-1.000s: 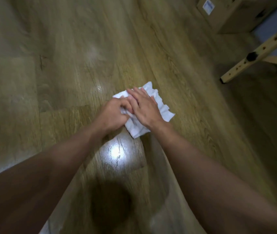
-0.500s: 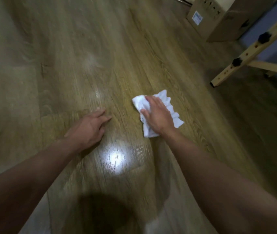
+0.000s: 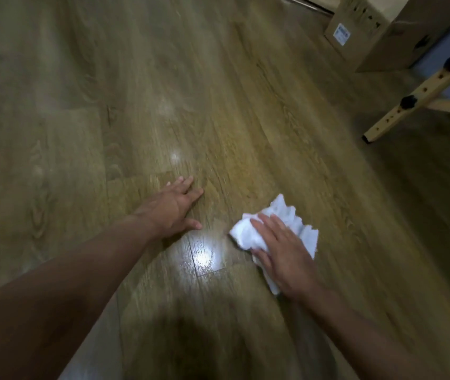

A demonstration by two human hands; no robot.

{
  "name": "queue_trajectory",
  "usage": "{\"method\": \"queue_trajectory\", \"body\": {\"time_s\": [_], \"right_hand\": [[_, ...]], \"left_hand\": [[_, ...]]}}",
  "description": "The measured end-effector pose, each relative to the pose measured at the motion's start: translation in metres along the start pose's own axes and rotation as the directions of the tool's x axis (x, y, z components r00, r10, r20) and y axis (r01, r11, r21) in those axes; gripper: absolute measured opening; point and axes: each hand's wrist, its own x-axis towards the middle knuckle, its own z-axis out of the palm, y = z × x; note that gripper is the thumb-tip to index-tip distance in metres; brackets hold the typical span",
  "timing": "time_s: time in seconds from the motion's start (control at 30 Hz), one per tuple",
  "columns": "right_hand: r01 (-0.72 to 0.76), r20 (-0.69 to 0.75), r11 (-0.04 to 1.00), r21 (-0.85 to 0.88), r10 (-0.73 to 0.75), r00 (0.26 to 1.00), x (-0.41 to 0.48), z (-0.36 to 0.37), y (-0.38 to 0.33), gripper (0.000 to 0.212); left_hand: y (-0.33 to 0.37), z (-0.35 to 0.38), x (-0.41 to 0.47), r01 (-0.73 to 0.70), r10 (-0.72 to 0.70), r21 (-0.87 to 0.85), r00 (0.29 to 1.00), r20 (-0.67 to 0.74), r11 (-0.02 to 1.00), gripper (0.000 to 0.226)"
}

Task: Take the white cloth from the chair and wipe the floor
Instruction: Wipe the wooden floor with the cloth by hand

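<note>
The crumpled white cloth [image 3: 274, 230] lies on the brown wood-pattern plank floor [image 3: 218, 105], in the lower right part of the frame. The right hand [image 3: 281, 250] is on top of it with the palm down and the fingers spread almost flat; it presses the cloth to the floor more than it grips it, and I cannot tell if any finger curls around an edge. White fabric shows beyond the fingertips, toward the upper right, and also under the wrist side. So the long axis of the cloth runs from the lower centre of the frame toward the upper right, nearly along the forearm.

The left hand [image 3: 176, 207] is to the left of the cloth and apart from it, open, fingers extended, empty, flat on the floor like a support. A bright reflection of a lamp lies between the two hands, a little below them.

The right hand is clearly the nearer one, so I judge that the next wiping stroke belongs to it.

In the upper right corner stands a brown cardboard box [image 3: 382, 37] with a small white label [image 3: 341, 34]; its print is too blurred to read. Below it a pale wooden leg with black knobs [image 3: 421, 91] slants down. No other writing is visible.
</note>
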Motion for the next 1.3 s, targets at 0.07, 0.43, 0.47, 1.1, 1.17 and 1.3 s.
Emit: {"method": "queue_trajectory", "body": {"time_s": [0.07,0.43,0.47,1.1,1.17,1.3], "right_hand": [[-0.08,-0.039,0.997,-0.015,0.079,0.996,0.041,-0.016,0.03,0.053],[-0.031,-0.02,0.988,0.149,0.035,0.999,-0.07,0.022,-0.024,0.054],[0.063,0.025,0.985,0.162,-0.068,0.997,-0.089,0.02,-0.029,0.055],[0.315,0.311,0.942,0.116,-0.335,0.889,-0.14,0.042,-0.141,0.056],[0.482,0.417,0.858,0.177,-0.509,0.753,-0.142,0.051,-0.189,0.045],[0.828,0.441,0.536,0.166,-0.791,0.424,-0.116,0.099,-0.302,0.041]], "left_hand": [[0.005,-0.001,-0.001,0.029,-0.029,0.008,0.999,0.018,1.0,0.088],[0.007,0.035,-0.061,0.016,-0.011,0.054,0.995,-0.097,0.998,0.075],[0.01,0.039,-0.069,0.024,-0.019,0.055,0.995,-0.095,0.998,0.073],[0.021,0.09,-0.237,0.186,-0.214,-0.119,0.933,-0.288,0.975,0.049],[0.011,0.101,-0.282,0.251,-0.286,-0.15,0.909,-0.302,0.956,0.048],[-0.044,0.115,-0.393,0.423,-0.507,-0.289,0.779,-0.369,0.859,0.042]]}}
